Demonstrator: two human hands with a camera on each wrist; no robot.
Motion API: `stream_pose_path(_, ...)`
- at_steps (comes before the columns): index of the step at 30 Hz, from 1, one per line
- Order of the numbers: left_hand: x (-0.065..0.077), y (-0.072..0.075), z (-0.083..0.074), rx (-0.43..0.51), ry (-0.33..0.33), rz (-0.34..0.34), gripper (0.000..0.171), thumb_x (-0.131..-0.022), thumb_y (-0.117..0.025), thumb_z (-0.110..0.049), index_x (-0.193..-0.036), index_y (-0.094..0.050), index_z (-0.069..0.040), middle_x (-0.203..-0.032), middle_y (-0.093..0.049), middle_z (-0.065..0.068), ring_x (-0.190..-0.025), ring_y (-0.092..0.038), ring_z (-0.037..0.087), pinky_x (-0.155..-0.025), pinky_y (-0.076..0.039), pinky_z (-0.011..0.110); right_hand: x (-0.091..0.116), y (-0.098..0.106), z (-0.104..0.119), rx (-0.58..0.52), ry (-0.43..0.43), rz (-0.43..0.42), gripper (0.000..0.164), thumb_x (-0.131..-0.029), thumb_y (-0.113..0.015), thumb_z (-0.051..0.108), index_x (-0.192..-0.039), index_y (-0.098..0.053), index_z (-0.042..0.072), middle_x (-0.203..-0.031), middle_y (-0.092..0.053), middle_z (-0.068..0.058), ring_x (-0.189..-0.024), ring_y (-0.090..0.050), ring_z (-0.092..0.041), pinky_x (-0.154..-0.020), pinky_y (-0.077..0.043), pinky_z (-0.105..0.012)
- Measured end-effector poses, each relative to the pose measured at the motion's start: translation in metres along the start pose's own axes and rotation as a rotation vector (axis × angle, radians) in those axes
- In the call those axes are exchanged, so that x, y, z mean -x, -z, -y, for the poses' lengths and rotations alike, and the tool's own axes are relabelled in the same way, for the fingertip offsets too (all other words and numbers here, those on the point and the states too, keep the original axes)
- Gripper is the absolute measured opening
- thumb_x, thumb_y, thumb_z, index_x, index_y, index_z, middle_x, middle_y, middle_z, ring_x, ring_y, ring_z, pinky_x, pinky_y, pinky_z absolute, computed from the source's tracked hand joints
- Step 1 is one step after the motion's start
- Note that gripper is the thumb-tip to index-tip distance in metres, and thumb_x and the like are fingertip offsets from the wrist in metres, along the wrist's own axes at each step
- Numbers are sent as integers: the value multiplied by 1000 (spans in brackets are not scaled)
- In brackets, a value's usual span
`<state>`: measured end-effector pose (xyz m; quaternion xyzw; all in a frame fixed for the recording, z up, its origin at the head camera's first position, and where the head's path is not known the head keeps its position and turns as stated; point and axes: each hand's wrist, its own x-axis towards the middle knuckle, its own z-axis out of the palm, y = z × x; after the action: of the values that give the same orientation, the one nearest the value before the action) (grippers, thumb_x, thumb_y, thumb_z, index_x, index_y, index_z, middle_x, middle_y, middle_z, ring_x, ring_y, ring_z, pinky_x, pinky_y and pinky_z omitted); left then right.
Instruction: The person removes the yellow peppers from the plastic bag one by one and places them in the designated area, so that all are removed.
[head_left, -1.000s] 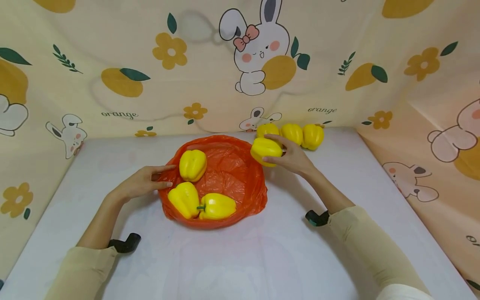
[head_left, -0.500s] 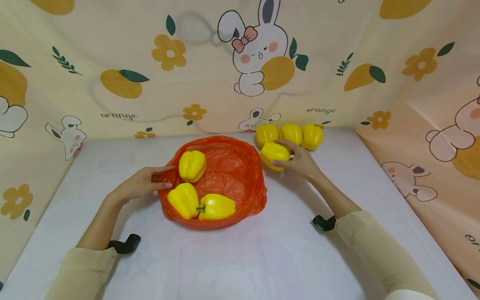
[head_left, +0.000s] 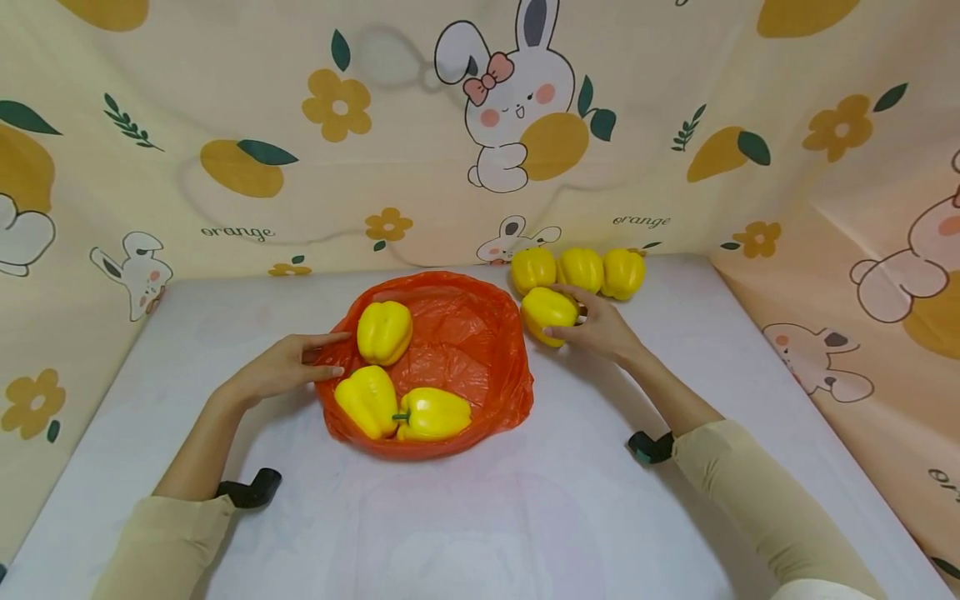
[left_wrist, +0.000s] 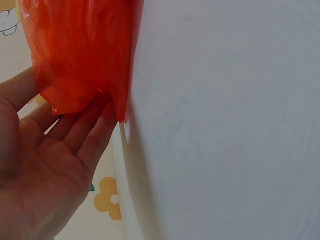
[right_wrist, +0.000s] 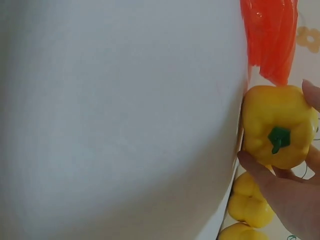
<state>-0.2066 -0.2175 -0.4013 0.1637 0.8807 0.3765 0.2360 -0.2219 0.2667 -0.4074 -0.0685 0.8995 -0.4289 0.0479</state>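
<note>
In the head view, an orange-red plastic bag [head_left: 457, 333] lies spread wide on the table with three yellow bell peppers inside. My left hand [head_left: 281, 367] touches the bag's left side, its fingers fairly straight. Seen from the left wrist, the fingertips lie against the bag's thin plastic [left_wrist: 82, 50]. Just right of the bag, my right hand [head_left: 596, 325] holds another yellow bell pepper [head_left: 547, 315] between thumb and fingers, low at the table. Its green stem [right_wrist: 279, 137] shows in the right wrist view.
Several yellow bell peppers [head_left: 581, 268] stand in a row at the table's back edge, close behind my right hand. A printed cloth [head_left: 420, 167] with rabbits and flowers rises around the white table [head_left: 450, 525].
My right hand has moved right and slightly toward me with the bell pepper, from the bag's right rim to beside the bag. My left hand stays at the bag.
</note>
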Motion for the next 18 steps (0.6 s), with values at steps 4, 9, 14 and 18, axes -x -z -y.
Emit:
stream_pose_path(4,0,0,1,-9,-4,-5,65,-95,-67,-30,-151,-42,-9,-147,-44,26,-117,-47,36,-98,-49,45,-2,0,0,13,-13,4,79,-81,-83,33,-149,-46,18,-143,-50,-16,-122,-50,-36,-103,-42,-53)
stream_pose_path(9,0,0,1,-14,-11,-17,65,-95,-67,-29,-151,-42,-8,-146,-45,26,-116,-47,35,-94,-49,40,-3,0,1,20,-33,-8,82,-80,-83,39,-150,-45,18,-140,-53,-16,-118,-51,-34,-101,-44,-51)
stream_pose_path(14,0,-1,2,-13,-27,-25,65,-94,-68,-31,-151,-43,-9,-148,-44,25,-117,-47,34,-96,-48,43,-4,-1,0,22,-26,-31,83,-80,-82,43,-150,-45,18,-141,-53,-15,-118,-51,-34,-101,-45,-51)
stream_pose_path(18,0,-1,2,-6,-30,-19,65,-94,-68,-30,-151,-43,-9,-148,-44,25,-117,-47,34,-96,-47,43,-5,-2,-3,44,-13,-33,85,-80,-82,45,-151,-43,18,-144,-50,-15,-120,-50,-33,-105,-41,-52)
